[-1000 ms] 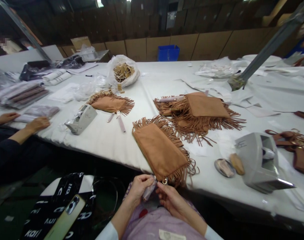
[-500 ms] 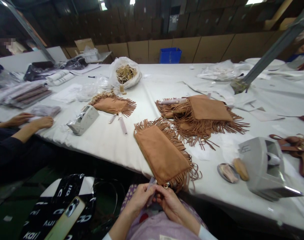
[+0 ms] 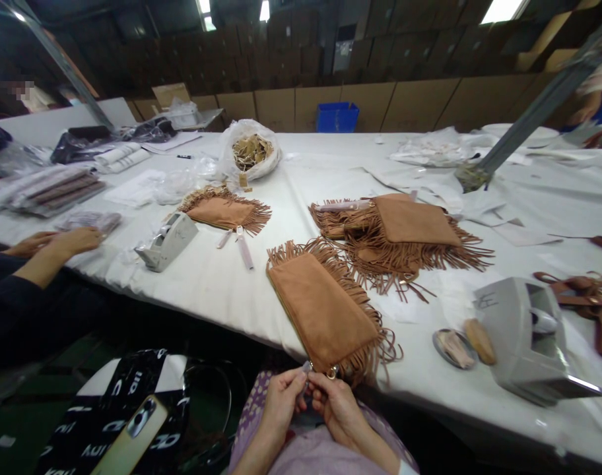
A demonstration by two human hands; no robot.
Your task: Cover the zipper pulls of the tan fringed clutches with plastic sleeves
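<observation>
Hands meet low at the near edge of the desk [image 3: 206, 277], over my operator's lap. My left hand [image 3: 281, 396] has its fingers [image 3: 297, 379] narrowed to a pinch on a small pale tab [image 3: 306, 366] at the nearest corner of the fringed pouch [image 3: 323, 307]. My right hand [image 3: 338, 406] sits just beside it, fingers bent in tight against that same corner and touching the metal ring [image 3: 332, 373] that hangs there; I cannot tell whether they actually grip it.

The fringed pouch itself lies flat on the white cloth, tan, angled so that its near corner overhangs the desk edge, with fringe spilling along its right side.

Behind it, a heap of like pouches [image 3: 404, 227] lies with fringes tangled. 1 more pouch [image 3: 222, 211] lies further left, and just beside it stands a grey tape dispenser [image 3: 167, 239]. A 2nd, larger dispenser [image 3: 529, 340] stands at the right, with a small dish [image 3: 452, 348] near its left side and brown straps [image 3: 583, 297] behind it.

A clear plastic bag [image 3: 249, 152] of tan scraps sits toward the far side, and a blue bin [image 3: 336, 117] stands beyond the desk.

At the left edge, a co-worker's hand [image 3: 73, 241] rests on the cloth. A phone [image 3: 130, 439] lies on a black printed bag below the desk.
</observation>
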